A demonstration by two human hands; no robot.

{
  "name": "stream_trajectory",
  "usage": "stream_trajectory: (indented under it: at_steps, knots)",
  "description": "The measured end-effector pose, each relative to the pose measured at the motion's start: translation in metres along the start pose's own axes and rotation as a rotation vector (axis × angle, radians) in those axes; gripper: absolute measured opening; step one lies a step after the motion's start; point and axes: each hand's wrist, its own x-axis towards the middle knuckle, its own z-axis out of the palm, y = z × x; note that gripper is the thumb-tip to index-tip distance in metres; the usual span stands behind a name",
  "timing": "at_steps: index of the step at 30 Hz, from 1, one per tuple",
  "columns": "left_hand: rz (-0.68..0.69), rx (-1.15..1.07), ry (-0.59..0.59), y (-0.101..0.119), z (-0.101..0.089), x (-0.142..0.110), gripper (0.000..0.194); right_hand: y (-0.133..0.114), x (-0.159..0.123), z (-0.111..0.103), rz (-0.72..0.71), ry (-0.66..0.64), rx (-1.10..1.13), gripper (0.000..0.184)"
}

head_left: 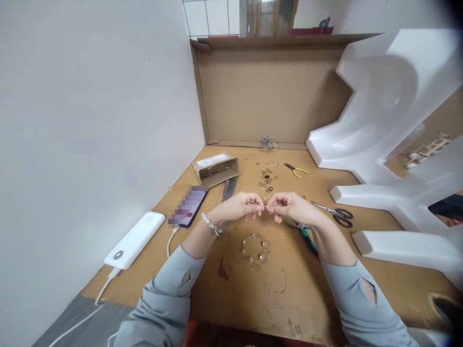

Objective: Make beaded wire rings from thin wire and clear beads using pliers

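Observation:
Above the middle of the table, my left hand (246, 204) and my right hand (286, 205) face each other, both pinched at the fingertips. Between them shows a tiny pale piece (265, 207), too small to name. A wire ring with clear beads (255, 250) lies just below my hands, with a bent piece of wire (277, 290) nearer the front edge. Beyond my fingers several small dark rings (266, 178) are scattered. Green-handled pliers (306, 237) lie beside my right wrist, partly hidden by it. A bundle of thin grey wires (228, 189) runs behind my left hand.
Scissors (334, 212) and yellow-handled pliers (297, 170) lie at right. A small open cardboard box (216, 169), a phone (188, 208) and a white power bank (135, 240) with cables stand left. Tangled silvery wire (268, 142) sits at the back. White foam (383, 106) borders the right.

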Motion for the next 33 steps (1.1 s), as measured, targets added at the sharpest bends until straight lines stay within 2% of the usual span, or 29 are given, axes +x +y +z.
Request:
stream_trajectory:
  at_steps: [7, 14, 19, 30, 33]
  knots:
    - [0.051, -0.102, 0.117, 0.002, 0.007, 0.003, 0.022, -0.005, -0.002, -0.003, 0.046, 0.002, 0.078, 0.033]
    - [0.058, -0.169, 0.149, 0.0, 0.01, 0.004, 0.024, -0.004, -0.002, -0.002, 0.037, -0.016, 0.121, 0.034]
    - [0.1, -0.142, 0.21, 0.005, 0.011, 0.003, 0.022, -0.008, -0.002, 0.001, -0.026, 0.058, 0.098, 0.032]
    - [0.148, -0.124, 0.207, 0.011, 0.008, -0.001, 0.021, -0.015, -0.005, 0.006, -0.065, 0.181, 0.047, 0.031]
    - [0.122, -0.118, 0.226, 0.011, 0.008, -0.001, 0.02, -0.014, -0.004, 0.006, -0.038, 0.181, 0.033, 0.031]
